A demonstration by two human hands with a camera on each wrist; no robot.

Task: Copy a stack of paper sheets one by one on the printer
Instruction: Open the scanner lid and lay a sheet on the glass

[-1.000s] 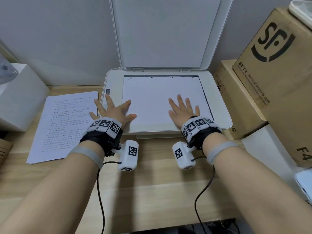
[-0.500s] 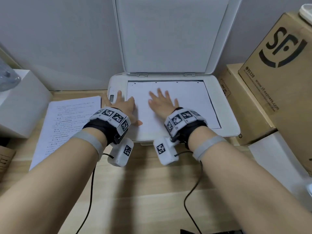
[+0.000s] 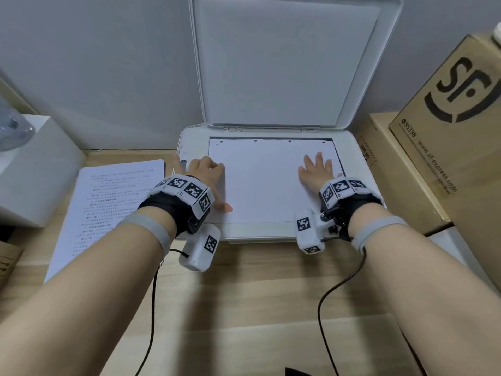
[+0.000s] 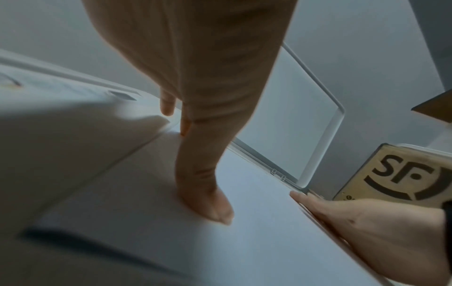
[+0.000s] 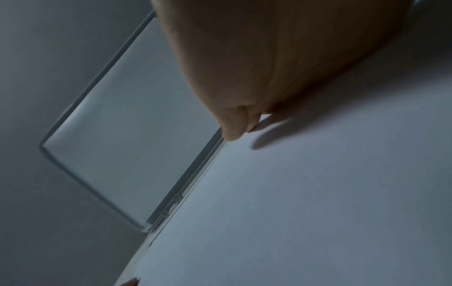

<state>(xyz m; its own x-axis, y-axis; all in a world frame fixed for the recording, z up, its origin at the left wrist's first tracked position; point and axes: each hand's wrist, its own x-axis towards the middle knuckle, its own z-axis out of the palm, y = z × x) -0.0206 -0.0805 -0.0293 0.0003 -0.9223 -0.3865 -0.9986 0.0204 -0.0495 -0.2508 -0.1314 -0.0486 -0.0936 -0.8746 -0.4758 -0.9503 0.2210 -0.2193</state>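
Both hands have slid apart since half a second ago, when they lay close together near the sheet's left half; now each sits at its own side edge.

Head view: the left hand rests flat on the left edge of the sheet, fingers relaxed, thumb stretched out on the paper, gripping nothing. The right hand lies flat near the right edge, fingers spread and straight. The sheet lies blank side up on the glass of the printer, whose lid stands raised. The stack lies on the desk just left of the printer. Boxes stand to the right.

Left wrist view: the thumb presses the sheet; the right hand shows at the far edge.

Right wrist view: fingertips touch the sheet near the lid hinge.
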